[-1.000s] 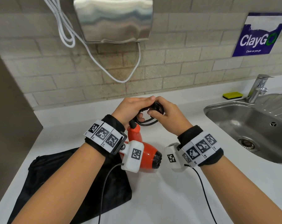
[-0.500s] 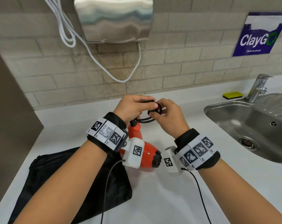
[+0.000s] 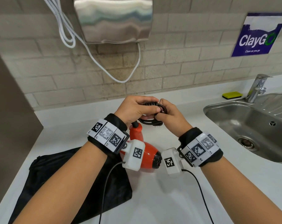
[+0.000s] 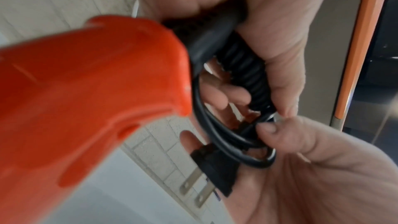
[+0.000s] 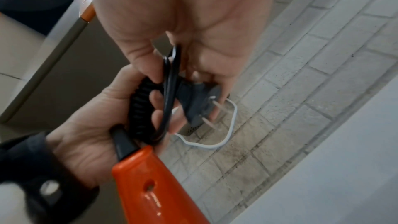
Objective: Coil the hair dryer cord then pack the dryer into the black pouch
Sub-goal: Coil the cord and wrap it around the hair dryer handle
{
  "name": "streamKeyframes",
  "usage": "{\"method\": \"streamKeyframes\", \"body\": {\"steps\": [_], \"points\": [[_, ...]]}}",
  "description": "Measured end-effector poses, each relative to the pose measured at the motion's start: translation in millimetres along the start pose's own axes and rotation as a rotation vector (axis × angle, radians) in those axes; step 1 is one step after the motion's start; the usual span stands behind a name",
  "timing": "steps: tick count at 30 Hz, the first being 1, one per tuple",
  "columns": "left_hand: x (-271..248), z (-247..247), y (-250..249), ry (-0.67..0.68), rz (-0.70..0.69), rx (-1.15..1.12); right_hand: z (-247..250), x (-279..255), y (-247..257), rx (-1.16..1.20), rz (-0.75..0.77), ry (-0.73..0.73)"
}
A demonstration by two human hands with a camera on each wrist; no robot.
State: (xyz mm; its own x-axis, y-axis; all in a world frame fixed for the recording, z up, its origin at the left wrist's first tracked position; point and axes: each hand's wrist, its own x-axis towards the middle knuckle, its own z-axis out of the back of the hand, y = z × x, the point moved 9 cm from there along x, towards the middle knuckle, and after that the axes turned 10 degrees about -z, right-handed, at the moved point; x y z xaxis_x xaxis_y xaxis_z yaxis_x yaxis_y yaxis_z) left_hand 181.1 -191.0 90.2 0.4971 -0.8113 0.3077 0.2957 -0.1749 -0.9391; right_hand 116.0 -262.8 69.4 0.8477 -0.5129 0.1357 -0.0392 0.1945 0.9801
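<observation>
One hair dryer [image 3: 146, 152], one black pouch [image 3: 59, 185], one sponge [image 3: 232, 95] and two hands are counted.

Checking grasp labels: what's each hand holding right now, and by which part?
Left hand grips the cord coil at its ribbed strain relief by the hair dryer handle. Right hand pinches the coil's loops beside the plug.

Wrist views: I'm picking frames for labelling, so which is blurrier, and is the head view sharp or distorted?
Left wrist view: the softest, with the orange dryer smeared up close, though the plug prongs still read. Right wrist view: mildly blurred, the cord legible. Head view: sharp and evenly lit, the hand dryer streaked with reflections, the wall tile lines bowed by the wide lens.
</observation>
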Motion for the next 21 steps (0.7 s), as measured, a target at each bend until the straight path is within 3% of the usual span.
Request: {"method": "streamKeyframes", "body": {"steps": [7,14,21], "points": [[1.5,10.1,3.5,-0.069,0.054,0.038,-4.8,2.6,1.5,-0.110,0.058,0.077],[0.5,9.9,14.8,-0.039,0.145,-0.080,-4.9,-2.7,4.7,0.034,0.059,0.191],[1.2,8.0,21.6,-0.001,0.199,-0.191,-0.3,-2.0,1.1,-0.239,0.166,0.149]]}}
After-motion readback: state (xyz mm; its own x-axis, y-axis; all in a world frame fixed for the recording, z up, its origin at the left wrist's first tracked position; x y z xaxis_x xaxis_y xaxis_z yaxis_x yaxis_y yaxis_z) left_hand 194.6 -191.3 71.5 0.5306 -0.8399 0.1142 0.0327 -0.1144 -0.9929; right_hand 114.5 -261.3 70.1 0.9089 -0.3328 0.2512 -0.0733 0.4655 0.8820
